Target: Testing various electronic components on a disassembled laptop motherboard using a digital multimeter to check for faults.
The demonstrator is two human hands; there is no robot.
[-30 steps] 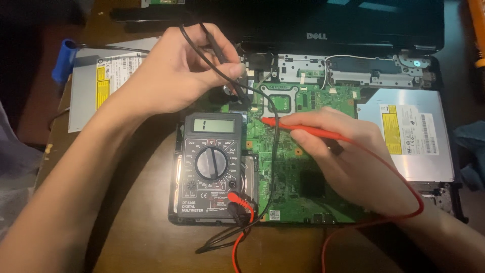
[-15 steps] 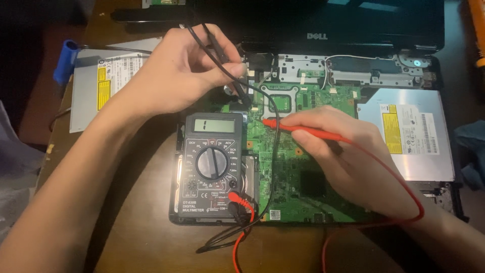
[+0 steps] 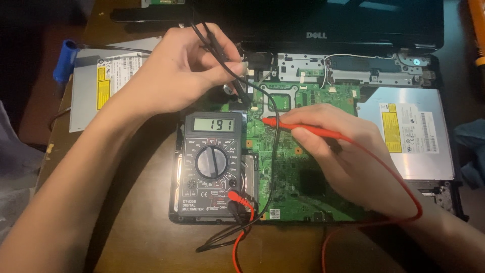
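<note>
Little has shifted since earlier: your hands have stayed on the open black laptop's green circuit board. The dark grey multimeter lies near-left. Your right hand pinches the red probe, tip pointing left; your left hand pinches the black probe, angled down-right.

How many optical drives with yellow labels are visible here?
2. One optical drive lies on the table at upper left, partly behind the left hand. The other drive sits in the opened laptop at right, beside the right hand.
</note>
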